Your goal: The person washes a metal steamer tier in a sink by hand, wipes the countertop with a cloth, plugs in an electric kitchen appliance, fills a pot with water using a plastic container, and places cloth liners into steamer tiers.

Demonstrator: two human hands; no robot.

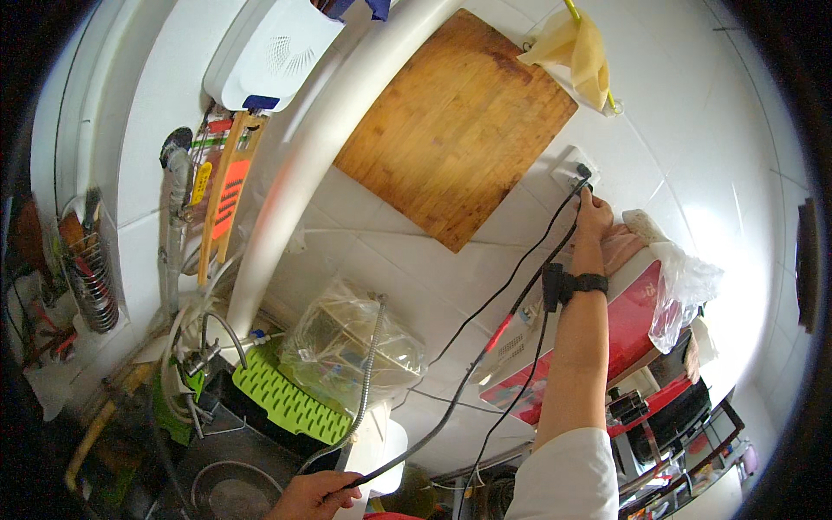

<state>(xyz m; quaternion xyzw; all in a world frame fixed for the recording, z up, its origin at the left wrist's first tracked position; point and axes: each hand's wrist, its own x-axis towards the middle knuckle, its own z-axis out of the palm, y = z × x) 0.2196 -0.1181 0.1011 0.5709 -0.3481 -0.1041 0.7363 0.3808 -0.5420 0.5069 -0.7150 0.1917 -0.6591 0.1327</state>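
Note:
My right hand (593,214) is raised to a white wall socket (567,170), its fingers closed around a black plug at the socket's lower part. The plug itself is mostly hidden by the fingers. Just above them, a second black plug (583,170) sits in the same socket, with a thin black cord (513,276) running down from it. From my right hand a thicker black cable (448,406), with a red-wrapped section (498,333), slopes down to the lower left. My left hand (315,495) grips that cable low in view, near the sink.
A wooden cutting board (458,130) is against the tiled wall, left of the socket. Below my right forearm stands a red-and-white appliance (624,318) with a plastic bag (682,292) on it. A green drying mat (286,390), a bagged rack (354,338) and a sink (218,448) are lower left.

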